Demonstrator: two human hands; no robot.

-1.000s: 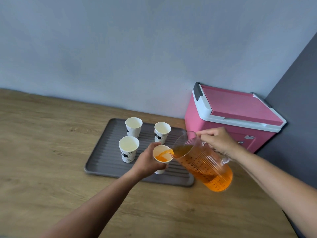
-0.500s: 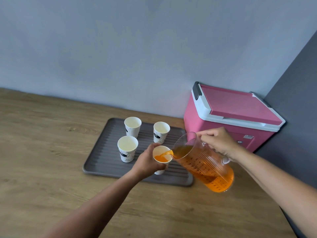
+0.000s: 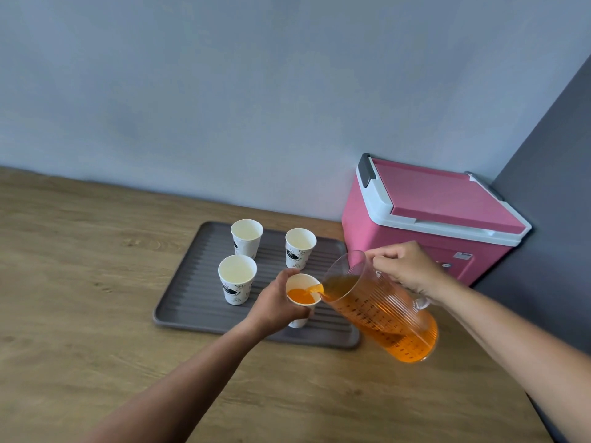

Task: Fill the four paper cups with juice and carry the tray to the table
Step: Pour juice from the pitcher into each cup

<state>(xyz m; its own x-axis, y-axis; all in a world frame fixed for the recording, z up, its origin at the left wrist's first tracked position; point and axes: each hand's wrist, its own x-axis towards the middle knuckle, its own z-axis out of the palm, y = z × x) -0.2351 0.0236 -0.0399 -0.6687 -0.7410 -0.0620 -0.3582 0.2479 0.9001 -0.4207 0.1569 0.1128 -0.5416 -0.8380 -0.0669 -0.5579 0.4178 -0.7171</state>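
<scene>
A grey ribbed tray (image 3: 192, 282) lies on the wooden counter. Three white paper cups stand on it with no juice in them: back left (image 3: 246, 237), back right (image 3: 300, 247) and front left (image 3: 237, 279). My left hand (image 3: 276, 303) grips a fourth paper cup (image 3: 303, 294) over the tray's front right part; orange juice sits in it. My right hand (image 3: 407, 266) holds the handle of a clear ribbed jug (image 3: 380, 310), tilted left, and orange juice streams from its spout into that cup.
A pink and white cooler box (image 3: 431, 212) stands shut at the back right corner, just behind the jug. A dark grey wall (image 3: 559, 203) closes off the right side. The wooden counter (image 3: 80, 282) stretches left and toward me.
The juice in the held cup has risen a little while the pour goes on. Both hands, the jug and the other cups have stayed put.
</scene>
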